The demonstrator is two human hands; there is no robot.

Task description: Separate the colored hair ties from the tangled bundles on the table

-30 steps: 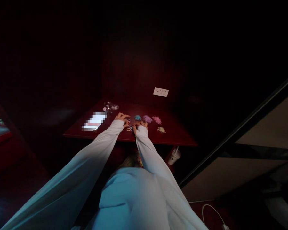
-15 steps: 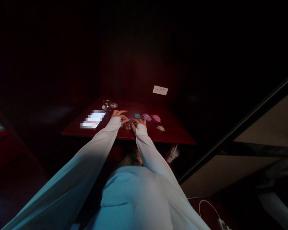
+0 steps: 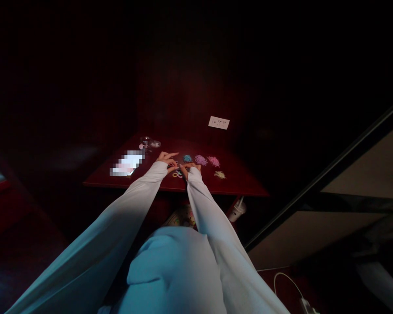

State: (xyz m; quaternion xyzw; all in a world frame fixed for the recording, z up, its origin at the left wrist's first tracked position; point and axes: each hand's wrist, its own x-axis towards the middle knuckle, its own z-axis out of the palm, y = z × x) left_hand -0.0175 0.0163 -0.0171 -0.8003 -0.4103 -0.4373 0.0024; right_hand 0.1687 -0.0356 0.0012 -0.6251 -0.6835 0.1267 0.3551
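Note:
My left hand (image 3: 165, 159) is over the table's near part, its thumb and a finger pinched and other fingers stretched out. My right hand (image 3: 191, 169) is just to its right, thumb and finger also closed. Their fingertips are close together. Whatever lies in them is too small and dark to make out. Below and between the hands lie small rings, among them a yellow ring (image 3: 174, 175) and a pale ring (image 3: 180, 174). Beyond and to the right sit loose piles of small bands: a teal pile (image 3: 187, 158), a purple pile (image 3: 201, 160), a pink pile (image 3: 213, 161) and a yellowish pile (image 3: 220, 175).
A lit phone (image 3: 127, 163), its screen blurred out, lies at the left of the red table (image 3: 245, 185). Clear small containers (image 3: 146, 142) stand behind it. A wall socket (image 3: 219, 122) is above the table. A cup with a straw (image 3: 237, 210) is below its right edge.
My left hand has shifted slightly right, and its fingers have changed pose. My right hand has moved a little to the right. The piles and phone have stayed in place.

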